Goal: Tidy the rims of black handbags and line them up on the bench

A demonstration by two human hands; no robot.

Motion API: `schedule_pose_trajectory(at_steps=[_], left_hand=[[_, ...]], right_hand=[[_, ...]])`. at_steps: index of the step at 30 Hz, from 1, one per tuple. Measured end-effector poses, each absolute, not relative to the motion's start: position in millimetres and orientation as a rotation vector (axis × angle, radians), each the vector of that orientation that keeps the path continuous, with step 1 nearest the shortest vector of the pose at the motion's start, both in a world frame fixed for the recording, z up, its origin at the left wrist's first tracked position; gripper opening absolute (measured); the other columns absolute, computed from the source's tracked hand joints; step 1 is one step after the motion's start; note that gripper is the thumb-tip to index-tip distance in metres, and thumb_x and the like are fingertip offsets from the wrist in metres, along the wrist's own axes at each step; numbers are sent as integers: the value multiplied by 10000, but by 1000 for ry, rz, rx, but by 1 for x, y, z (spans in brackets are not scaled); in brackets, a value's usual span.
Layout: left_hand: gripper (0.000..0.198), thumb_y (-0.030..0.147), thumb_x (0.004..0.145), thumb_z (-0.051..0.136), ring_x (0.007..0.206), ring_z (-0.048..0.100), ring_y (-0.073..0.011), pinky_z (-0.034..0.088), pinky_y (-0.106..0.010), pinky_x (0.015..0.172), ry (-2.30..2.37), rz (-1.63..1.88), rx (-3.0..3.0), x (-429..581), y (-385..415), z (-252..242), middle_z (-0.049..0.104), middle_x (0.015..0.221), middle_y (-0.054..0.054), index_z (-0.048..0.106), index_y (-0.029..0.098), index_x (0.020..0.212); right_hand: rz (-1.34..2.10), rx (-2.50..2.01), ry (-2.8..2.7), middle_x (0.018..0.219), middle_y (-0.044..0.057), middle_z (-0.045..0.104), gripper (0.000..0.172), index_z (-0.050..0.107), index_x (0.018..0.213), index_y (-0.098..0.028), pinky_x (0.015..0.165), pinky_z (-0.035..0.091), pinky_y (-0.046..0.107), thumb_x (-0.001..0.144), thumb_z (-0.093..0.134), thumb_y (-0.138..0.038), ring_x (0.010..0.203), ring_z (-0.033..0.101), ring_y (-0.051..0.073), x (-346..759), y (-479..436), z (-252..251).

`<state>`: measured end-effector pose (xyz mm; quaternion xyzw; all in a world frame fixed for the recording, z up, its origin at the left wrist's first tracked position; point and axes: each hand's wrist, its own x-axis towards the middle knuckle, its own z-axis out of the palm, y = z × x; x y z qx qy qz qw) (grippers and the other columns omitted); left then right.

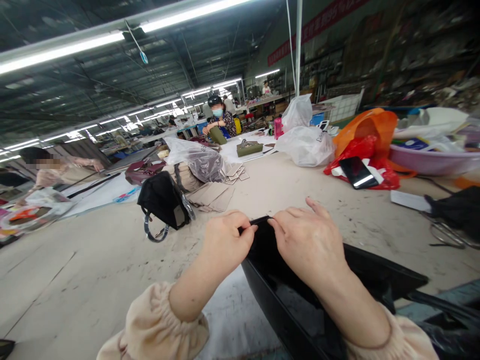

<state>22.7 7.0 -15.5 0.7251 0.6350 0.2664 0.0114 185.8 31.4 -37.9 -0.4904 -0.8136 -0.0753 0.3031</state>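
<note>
The open black bag of smooth, leather-like material [262, 302] already has its walls standing and its mouth formed, so its main shape seems done; the left hand [227, 235] and the right hand [309, 242], both bare, pinch its far rim between thumb and forefinger, just beside each other, so that edge looks like the part in hand. Whether the rim is finished, and what else is left, I cannot tell. Beyond the bag stretches a long, dim hall [112, 80] with bright white tube lights [195, 13], and a person in a dark patterned top [228, 125] far ahead of it. The broad, beige, marked worktop [112, 265] spreads ahead of the bag and to both sides. Ahead and to the bag's right sits a round, lilac plastic basin [431, 161]; ahead and to its left, a small black bag with a loop handle [163, 200]; ahead and slightly right, a flat, black, glossy phone [354, 171] on crumpled red plastic [363, 146]
</note>
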Motion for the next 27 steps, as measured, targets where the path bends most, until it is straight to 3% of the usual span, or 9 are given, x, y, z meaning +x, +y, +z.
schedule_pose_trajectory(at_steps=[4,7,12,19,22,25,27], left_hand=[[199,213,761,622,612,534,-105,359,-236,613,2007,804,2241,24,6,-12,590,615,30,566,175,573],[189,203,754,616,607,528,-102,354,-235,605,2007,795,2247,25,6,-12,586,618,31,565,175,574],[186,211,738,628,609,544,-111,366,-240,599,2054,788,2199,27,6,-11,604,612,26,581,178,561],[154,258,713,680,670,622,-146,454,-272,681,2066,897,2060,22,0,-15,692,704,9,629,196,582],[72,255,696,706,716,641,-160,479,-287,711,2078,977,2063,19,-3,-17,707,780,8,652,208,701],[144,203,716,690,776,652,-156,494,-283,742,2001,1020,2163,19,-4,-17,711,853,19,674,233,856],[140,179,734,674,812,651,-147,499,-275,775,1930,1036,2249,20,-3,-16,706,878,22,685,240,860]], right_hand=[[-189,-1265,-2221,787,8,672,136,660,915,-217,1024,274,440,893,530,-248,783,623,191,188,33,-35],[-152,-1191,-2279,898,9,690,220,628,1093,-264,1014,280,446,883,562,-263,852,626,202,187,33,-33],[-118,-1173,-2251,840,-2,699,150,677,894,-239,1013,275,414,901,528,-236,807,623,175,183,33,-35],[-96,-1177,-2196,810,-6,701,153,683,830,-228,1023,272,405,889,541,-234,787,621,172,182,33,-38],[-101,-1182,-2189,818,-1,704,158,688,841,-224,1027,272,412,889,538,-236,795,623,178,181,34,-38],[-106,-1188,-2182,838,5,707,157,691,867,-221,1027,275,413,890,537,-238,799,627,179,181,35,-38],[-101,-1193,-2185,844,9,708,158,692,877,-221,1029,272,411,891,536,-242,807,628,179,181,35,-38]])
